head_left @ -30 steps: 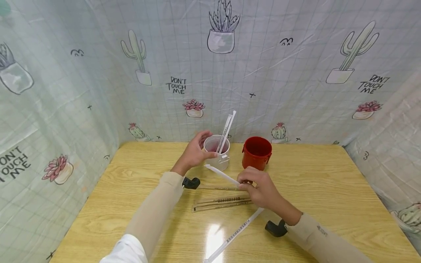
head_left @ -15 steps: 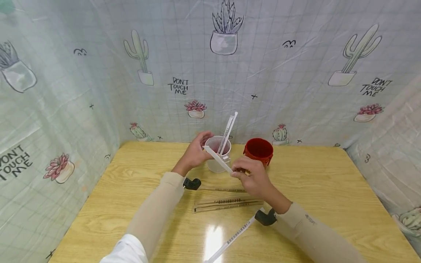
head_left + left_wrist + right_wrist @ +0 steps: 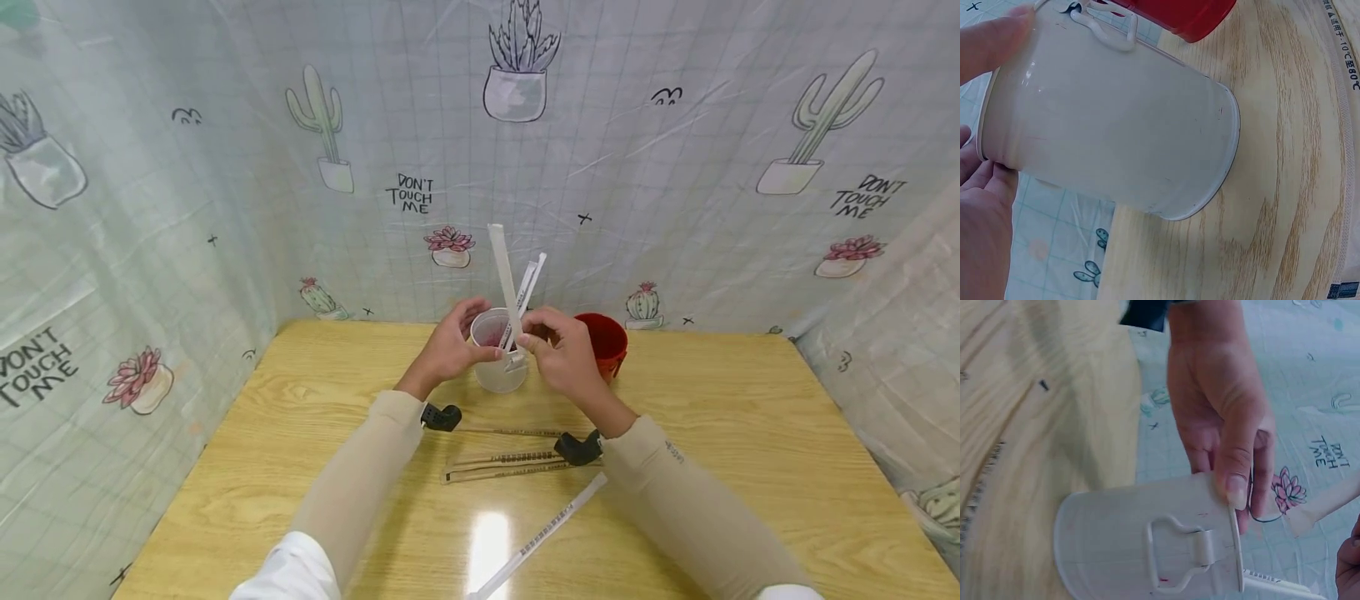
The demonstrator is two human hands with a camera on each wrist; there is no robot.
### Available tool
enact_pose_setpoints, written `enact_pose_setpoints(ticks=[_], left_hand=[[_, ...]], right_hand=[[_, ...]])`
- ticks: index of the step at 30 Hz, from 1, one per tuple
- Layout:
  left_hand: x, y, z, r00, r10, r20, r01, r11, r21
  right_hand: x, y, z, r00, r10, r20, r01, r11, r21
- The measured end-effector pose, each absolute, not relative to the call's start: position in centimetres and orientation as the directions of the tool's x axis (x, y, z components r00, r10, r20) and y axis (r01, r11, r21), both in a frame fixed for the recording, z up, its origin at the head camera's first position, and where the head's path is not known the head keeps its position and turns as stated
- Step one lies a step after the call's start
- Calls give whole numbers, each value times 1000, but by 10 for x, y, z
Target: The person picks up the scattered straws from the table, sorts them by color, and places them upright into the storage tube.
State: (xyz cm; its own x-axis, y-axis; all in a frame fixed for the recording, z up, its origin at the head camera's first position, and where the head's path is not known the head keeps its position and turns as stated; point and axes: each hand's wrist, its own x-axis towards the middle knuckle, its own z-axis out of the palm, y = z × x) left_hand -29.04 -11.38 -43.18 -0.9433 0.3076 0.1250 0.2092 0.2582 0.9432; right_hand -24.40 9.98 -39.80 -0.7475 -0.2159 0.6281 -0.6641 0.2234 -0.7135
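Observation:
A white metal bucket [image 3: 501, 379] stands at the back of the table. My left hand [image 3: 448, 346] grips its rim, thumb [image 3: 991, 39] at the front and fingers curled round the far side. Two white paper-wrapped straws [image 3: 534, 279] lean out of the bucket. Just over the rim, my right hand [image 3: 564, 352] pinches another white wrapped straw [image 3: 503, 271] near its lower end; it stands nearly upright, crossing in front of the others in the head view. The right wrist view has the right fingers [image 3: 1349, 565] at its edge.
Partly behind the right hand is a red bucket [image 3: 611, 365]. Brown-wrapped straws [image 3: 517, 472] lie across the middle of the table, and one white wrapped straw [image 3: 540, 537] lies slanted nearer the front. A printed curtain [image 3: 450, 150] hangs along the table's back edge.
My right hand has moved left and away from me to the white bucket, turning its straw from slanted to nearly upright. The left hand keeps its grip on the rim.

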Motion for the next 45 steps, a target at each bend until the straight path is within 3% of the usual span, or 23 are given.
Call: enact_pose_setpoints(ticks=[8,15,26,45], left_hand=[[-290,-114,-431,-942,309,129,215,262,941],[-290,-114,-429,-940,313,136,221,255,941],[-288,-114,-428,-943,306,131,216,263,940],[-286,-114,-427,-942,311,125,211,259,942]], right_hand=[[-264,90,-397,-864,-84,497,-500,263,-825],[-273,90,-412,-899,-43,435,-422,343,-839],[-271,82,-421,-861,-37,508,-466,461,-755],[-264,74,-432,-822,0,570,-388,731,-560]])
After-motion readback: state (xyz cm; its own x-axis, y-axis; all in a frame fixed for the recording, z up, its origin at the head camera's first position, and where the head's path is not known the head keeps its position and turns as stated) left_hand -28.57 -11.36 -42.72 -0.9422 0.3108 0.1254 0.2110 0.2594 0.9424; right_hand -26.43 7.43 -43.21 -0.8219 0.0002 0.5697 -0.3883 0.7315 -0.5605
